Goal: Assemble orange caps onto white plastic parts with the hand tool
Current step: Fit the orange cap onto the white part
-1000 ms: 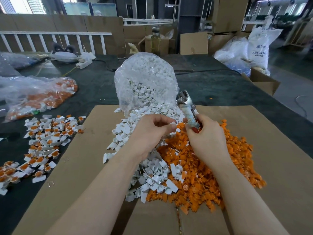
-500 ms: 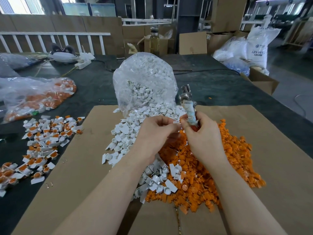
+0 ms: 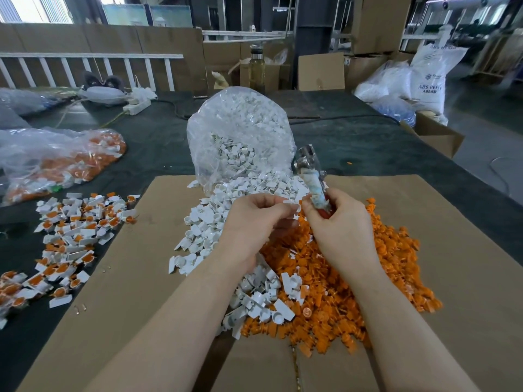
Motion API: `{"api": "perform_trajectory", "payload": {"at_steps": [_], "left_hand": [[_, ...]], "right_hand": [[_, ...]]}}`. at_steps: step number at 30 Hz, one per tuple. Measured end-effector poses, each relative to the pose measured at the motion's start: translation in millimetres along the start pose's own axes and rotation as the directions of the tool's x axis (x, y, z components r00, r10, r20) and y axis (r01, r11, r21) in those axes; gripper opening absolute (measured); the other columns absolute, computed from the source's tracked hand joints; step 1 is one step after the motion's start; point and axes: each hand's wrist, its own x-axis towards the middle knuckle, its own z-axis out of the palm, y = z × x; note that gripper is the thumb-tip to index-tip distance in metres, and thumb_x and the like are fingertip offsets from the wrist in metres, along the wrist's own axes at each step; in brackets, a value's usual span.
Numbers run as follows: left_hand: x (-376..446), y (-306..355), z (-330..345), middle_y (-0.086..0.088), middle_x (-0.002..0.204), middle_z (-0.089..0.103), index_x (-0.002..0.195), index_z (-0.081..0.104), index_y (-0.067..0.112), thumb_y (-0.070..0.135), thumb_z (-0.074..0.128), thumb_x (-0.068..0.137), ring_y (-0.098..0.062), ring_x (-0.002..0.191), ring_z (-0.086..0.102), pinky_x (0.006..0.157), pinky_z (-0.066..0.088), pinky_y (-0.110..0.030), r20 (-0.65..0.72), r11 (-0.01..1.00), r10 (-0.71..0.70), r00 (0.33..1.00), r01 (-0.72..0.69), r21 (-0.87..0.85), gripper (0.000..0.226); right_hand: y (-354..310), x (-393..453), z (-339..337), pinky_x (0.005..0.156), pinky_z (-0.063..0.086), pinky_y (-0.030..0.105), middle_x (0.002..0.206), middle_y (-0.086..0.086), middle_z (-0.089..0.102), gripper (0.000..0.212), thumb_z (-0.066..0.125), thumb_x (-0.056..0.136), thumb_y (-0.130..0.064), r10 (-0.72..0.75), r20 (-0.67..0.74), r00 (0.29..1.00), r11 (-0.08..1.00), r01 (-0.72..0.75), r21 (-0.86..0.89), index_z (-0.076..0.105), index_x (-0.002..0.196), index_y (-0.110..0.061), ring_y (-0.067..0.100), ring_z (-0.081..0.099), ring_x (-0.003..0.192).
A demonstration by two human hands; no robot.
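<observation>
Since the earlier frames the hand tool (image 3: 310,176) had tipped from leaning left to standing more nearly upright, while both hands had stayed close together above the piles. The right hand (image 3: 336,230) gripped the tool's wrapped handle, its fingers curled round it and the metal head pointing up and away. The left hand (image 3: 254,222) pinched a small white plastic part (image 3: 293,206) at its fingertips, just beside the tool handle. Below the hands, a heap of orange caps (image 3: 368,278) lay to the right on the cardboard sheet (image 3: 452,278), touching a spill of white parts (image 3: 203,230) that ran from a clear bag (image 3: 240,131) on the far side. Far left, assembled pieces (image 3: 68,236) were scattered on the dark table (image 3: 158,142), near a bag of orange parts (image 3: 56,162).
</observation>
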Motion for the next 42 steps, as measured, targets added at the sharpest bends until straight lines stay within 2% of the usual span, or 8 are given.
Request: {"api": "perform_trajectory", "payload": {"at_steps": [4,8,11,18,23,29,36,42], "left_hand": [[-1,0,0,-0.008,0.066,0.071,0.075,0.07,0.008,0.005,0.075,0.079,-0.019,0.064,0.07,0.064,0.056,-0.029,-0.018,1.0,-0.015,1.0,0.015,0.011,0.008],[-3,1,0,-0.01,0.065,0.071,0.076,0.069,0.006,-0.001,0.071,0.08,-0.02,0.064,0.068,0.061,0.056,-0.026,-0.032,0.999,-0.029,0.999,0.028,-0.03,0.008],[-5,3,1,-0.012,0.066,0.071,0.082,0.07,0.002,0.0,0.072,0.08,-0.017,0.062,0.069,0.056,0.057,-0.023,-0.032,0.997,-0.025,0.999,0.023,-0.073,0.003],[-7,4,4,-0.013,0.066,0.072,0.082,0.07,0.003,0.001,0.076,0.078,-0.017,0.062,0.071,0.059,0.059,-0.024,-0.047,0.988,0.005,0.999,-0.012,-0.154,0.007],[-9,3,5,-0.014,0.069,0.073,0.076,0.073,0.008,0.002,0.076,0.079,-0.016,0.063,0.071,0.058,0.058,-0.023,-0.048,0.986,0.057,0.997,-0.063,-0.151,0.008],[-10,2,7,-0.015,0.073,0.074,0.079,0.074,0.005,0.0,0.075,0.08,-0.016,0.064,0.071,0.057,0.054,-0.019,-0.05,0.981,0.147,0.988,-0.152,-0.123,0.005],[-11,0,9,-0.012,0.072,0.074,0.079,0.073,0.009,0.001,0.078,0.077,-0.02,0.067,0.073,0.06,0.055,-0.02,-0.094,0.975,0.205,0.974,-0.211,-0.063,0.01],[-10,-2,9,-0.009,0.072,0.075,0.077,0.073,0.014,0.005,0.079,0.077,-0.018,0.067,0.073,0.062,0.056,-0.021,-0.117,0.968,0.247,0.962,-0.249,-0.004,0.011]], "right_hand": [[-1,0,1,0.052,0.037,0.023,0.066,-0.013,0.058,0.008,0.064,0.091,-0.033,-0.003,-0.056,0.998,0.999,0.005,0.035,0.06,0.089,-0.026,0.006,0.053,0.057],[-3,-1,0,0.049,0.038,0.014,0.069,-0.012,0.059,0.006,0.065,0.091,-0.03,-0.013,-0.068,0.998,0.985,0.024,0.169,0.062,0.095,-0.026,0.001,0.054,0.058],[-5,-2,0,0.049,0.041,0.013,0.065,-0.014,0.059,0.005,0.066,0.091,-0.027,-0.018,-0.064,0.998,0.972,0.032,0.232,0.065,0.094,-0.023,-0.003,0.054,0.057],[-3,-3,4,0.054,0.043,0.012,0.075,-0.016,0.062,0.008,0.067,0.09,-0.028,-0.043,-0.081,0.996,0.989,0.054,0.138,0.061,0.093,-0.024,-0.001,0.06,0.074],[-1,-4,6,0.053,0.03,0.016,0.068,-0.018,0.054,0.01,0.068,0.089,-0.024,-0.075,-0.126,0.989,0.995,0.084,0.061,0.058,0.091,-0.026,0.0,0.049,0.057],[-3,-5,8,0.053,0.038,0.025,0.071,-0.015,0.057,0.01,0.067,0.089,-0.024,-0.08,-0.159,0.984,0.995,0.089,0.05,0.058,0.093,-0.023,0.006,0.054,0.06],[-7,-8,7,0.053,0.037,0.024,0.069,-0.017,0.053,0.018,0.071,0.084,-0.019,-0.117,-0.188,0.975,0.993,0.114,-0.023,0.054,0.086,-0.025,0.006,0.053,0.061],[-8,-6,5,0.053,0.036,0.022,0.069,-0.017,0.056,0.011,0.068,0.088,-0.024,-0.09,-0.137,0.986,0.994,0.098,0.05,0.057,0.087,-0.025,0.003,0.053,0.06]]}}
